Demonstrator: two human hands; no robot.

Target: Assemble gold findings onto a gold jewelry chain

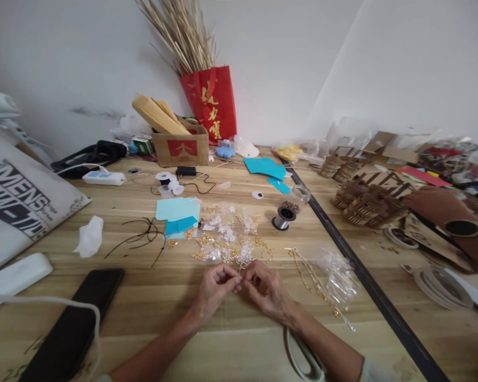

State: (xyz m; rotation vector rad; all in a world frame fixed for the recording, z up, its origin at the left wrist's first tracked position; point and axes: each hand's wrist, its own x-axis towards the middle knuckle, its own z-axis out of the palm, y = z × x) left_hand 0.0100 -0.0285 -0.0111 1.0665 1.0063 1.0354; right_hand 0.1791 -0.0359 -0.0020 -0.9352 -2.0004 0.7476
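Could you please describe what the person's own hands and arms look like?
The left hand and right hand are bare, without gloves, and no watch or bracelet shows on either wrist. The forearms are uncovered; pale, greyish-green sleeves just show at the picture's bottom edge.

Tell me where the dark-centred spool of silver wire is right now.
In the head view, the dark-centred spool of silver wire stands right of centre, beyond the right hand, beside a clear round container of brown bits.
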